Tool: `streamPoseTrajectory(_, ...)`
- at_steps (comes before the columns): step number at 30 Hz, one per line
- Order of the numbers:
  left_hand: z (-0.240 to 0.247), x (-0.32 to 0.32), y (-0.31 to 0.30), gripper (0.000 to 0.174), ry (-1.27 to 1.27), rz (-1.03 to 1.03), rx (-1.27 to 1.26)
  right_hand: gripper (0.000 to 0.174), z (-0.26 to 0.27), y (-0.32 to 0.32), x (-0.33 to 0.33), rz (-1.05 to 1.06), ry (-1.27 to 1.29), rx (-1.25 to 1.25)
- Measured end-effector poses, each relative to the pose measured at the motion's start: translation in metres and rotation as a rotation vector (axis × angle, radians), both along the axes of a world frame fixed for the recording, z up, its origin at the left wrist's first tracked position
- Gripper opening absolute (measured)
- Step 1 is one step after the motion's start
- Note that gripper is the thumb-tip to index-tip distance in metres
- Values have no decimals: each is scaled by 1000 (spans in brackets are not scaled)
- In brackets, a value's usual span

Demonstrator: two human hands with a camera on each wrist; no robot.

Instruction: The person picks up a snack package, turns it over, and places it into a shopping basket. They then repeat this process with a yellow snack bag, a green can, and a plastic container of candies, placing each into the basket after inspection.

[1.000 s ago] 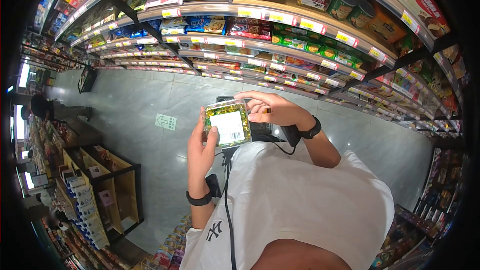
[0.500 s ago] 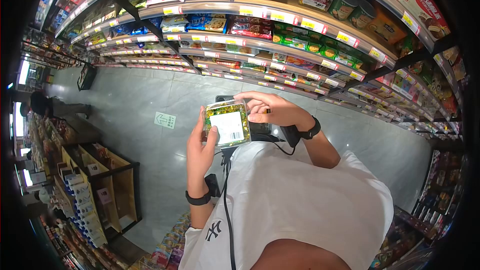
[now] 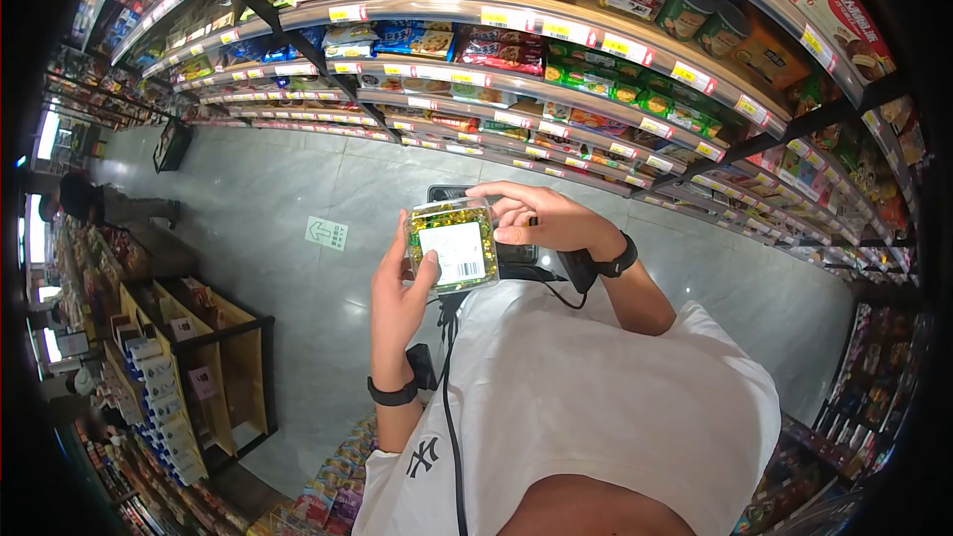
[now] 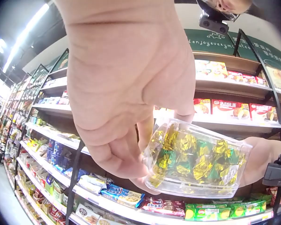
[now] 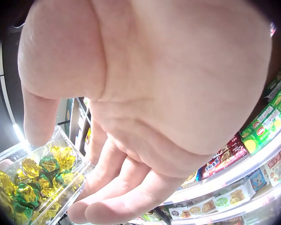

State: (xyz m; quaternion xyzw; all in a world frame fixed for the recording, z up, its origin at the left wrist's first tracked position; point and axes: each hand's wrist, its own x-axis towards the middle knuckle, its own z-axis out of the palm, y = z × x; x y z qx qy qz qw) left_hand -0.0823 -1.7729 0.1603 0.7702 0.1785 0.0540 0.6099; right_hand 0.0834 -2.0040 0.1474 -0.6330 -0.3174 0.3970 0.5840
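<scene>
A clear plastic box of gold and green foil-wrapped sweets [image 3: 476,220] is held up in front of the white T-shirt, its white barcode label [image 3: 453,250] facing up. My left hand [image 3: 399,283] grips its left side, thumb over the label's edge and fingers round the wall. On the opposite side, my right hand [image 3: 544,220] holds the box's edge between thumb and fingers. The foil-wrapped sweets [image 4: 199,157] show through the wall in the left wrist view. From the right wrist, the right thumb [image 5: 40,124] lies at the box's edge.
Snack shelves [image 3: 556,35] with price tags curve across the far side. Green canisters [image 3: 682,8] stand on an upper shelf. At left is a low wooden display rack [image 3: 223,377], and beyond it a person [image 3: 84,201]. A green arrow sticker [image 3: 326,233] marks the grey floor.
Both hands keep their hold on the box, which stays almost still. The left thumb has shifted slightly on the label, and the head view has moved a little.
</scene>
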Motion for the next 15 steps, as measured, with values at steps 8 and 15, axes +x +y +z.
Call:
streamPoseTrajectory(8,-3,-3,-2,67,4,6,33,61,-7,0,0,22,10,-2)
streamPoseTrajectory(15,5,-6,-4,54,20,-15,103,61,-8,4,-2,6,5,31)
